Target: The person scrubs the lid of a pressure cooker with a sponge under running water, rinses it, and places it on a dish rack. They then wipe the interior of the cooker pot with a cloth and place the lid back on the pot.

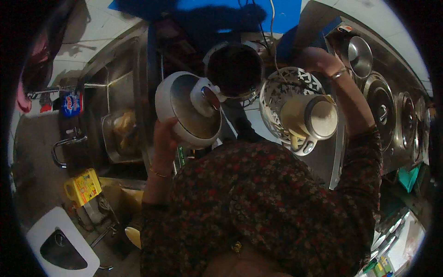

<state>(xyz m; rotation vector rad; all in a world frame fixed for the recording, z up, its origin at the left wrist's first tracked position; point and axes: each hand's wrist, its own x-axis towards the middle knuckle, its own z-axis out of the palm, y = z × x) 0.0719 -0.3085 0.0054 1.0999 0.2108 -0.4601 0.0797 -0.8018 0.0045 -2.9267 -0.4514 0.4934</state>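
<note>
My left hand (166,135) grips the rim of a white lid with a clear centre and a knob handle (195,109), held tilted over the counter. Beside the lid stands a round pot (235,69) with a dark inside. My right hand (320,60) is at the back right, behind a white lattice basket (268,100); its fingers lie in shadow, so what it touches is hidden. A cream jug with a handle (308,117) lies tilted in or over the basket, and a cable hangs down near it.
At the left a steel sink (114,79) holds a clear container (107,138) with pale food; a tap (59,152), a blue packet (72,104) and a yellow jug (83,187) stand beside it. On the right are a metal bowl (360,57) and lidded pots (379,110).
</note>
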